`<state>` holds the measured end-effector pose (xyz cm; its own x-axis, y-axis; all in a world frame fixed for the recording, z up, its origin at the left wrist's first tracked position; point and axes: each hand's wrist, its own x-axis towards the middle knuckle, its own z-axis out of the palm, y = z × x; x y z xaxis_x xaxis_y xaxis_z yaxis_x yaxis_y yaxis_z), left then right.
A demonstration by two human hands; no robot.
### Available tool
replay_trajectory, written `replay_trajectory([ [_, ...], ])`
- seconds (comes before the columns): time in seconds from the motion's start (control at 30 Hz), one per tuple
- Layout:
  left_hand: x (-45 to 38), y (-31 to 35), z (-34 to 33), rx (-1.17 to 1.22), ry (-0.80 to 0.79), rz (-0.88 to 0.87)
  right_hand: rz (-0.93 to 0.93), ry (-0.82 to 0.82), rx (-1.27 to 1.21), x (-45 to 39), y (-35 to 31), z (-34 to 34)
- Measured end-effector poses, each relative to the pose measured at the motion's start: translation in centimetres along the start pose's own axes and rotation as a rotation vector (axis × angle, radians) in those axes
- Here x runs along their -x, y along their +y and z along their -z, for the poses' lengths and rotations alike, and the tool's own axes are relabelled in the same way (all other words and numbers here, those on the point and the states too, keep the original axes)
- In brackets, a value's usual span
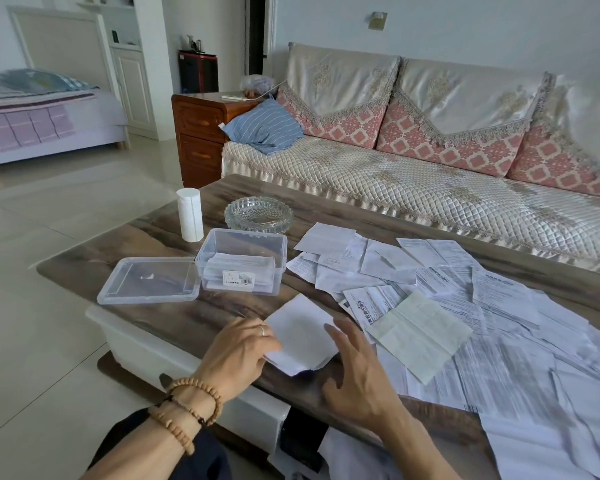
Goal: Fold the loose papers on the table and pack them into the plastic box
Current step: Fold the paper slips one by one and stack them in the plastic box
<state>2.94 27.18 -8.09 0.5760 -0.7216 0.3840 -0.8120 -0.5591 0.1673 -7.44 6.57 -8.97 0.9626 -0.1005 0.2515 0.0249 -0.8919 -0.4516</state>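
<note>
- Leftmost, left of the plastic box (pixel 245 261): clear lid (pixel 149 279), lying flat on the tabletop (pixel 201 317), just beside the box, nothing on it.
- Behind the box, toward its left corner: white cylinder (pixel 190 214), upright.
- Plastic box, the landmark: clear, open-topped, upright on the tabletop. Contents: a low stack of folded papers (pixel 239 268), filling only the lower part; room remains above.
- Behind the box: glass ashtray (pixel 258 214); contents cannot be told.
- In front of the box, at the near tabletop edge: left hand (pixel 238 351), fingers curled onto the left edge of a white folded sheet (pixel 302 336); grip reads as a pinch on that edge, though the fingertips are partly hidden under the paper.
- Folded sheet: lies in front of the box, between the two hands, not yet in the box.
- In front and right of the box: right hand (pixel 357 372), fingers spread and straight, holding nothing, its fingertips at the sheet's right edge.
- Step in hand, as judged: folding or creasing one sheet, packing still to come.
- Next move, as judged: press the crease flat, then carry the sheet forward to the box and lay it on the stack.
- Right of the box: loose papers (pixel 465 306), many printed sheets overlapping across the tabletop, unfolded; most of the task remains.
</note>
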Motion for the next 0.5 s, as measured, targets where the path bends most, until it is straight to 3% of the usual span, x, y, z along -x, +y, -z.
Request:
replay_trajectory([
  [0.1,-0.3,0.8,0.4,-0.051,-0.051,-0.026,0.065,-0.144,0.053,0.2,-1.4,-1.1],
  [0.27,-0.3,2.0,1.6,-0.155,-0.215,-0.094,0.147,-0.139,0.096,0.8,-2.3,-3.0],
  [0.43,0.2,-0.6,3.0,0.213,-0.477,0.242,0.210,-0.263,0.063,0.6,-1.0,-1.1],
  [0.5,0.5,-1.4,2.8,0.278,-0.521,0.278,0.187,-0.331,0.004,0.5,-0.9,-0.3],
])
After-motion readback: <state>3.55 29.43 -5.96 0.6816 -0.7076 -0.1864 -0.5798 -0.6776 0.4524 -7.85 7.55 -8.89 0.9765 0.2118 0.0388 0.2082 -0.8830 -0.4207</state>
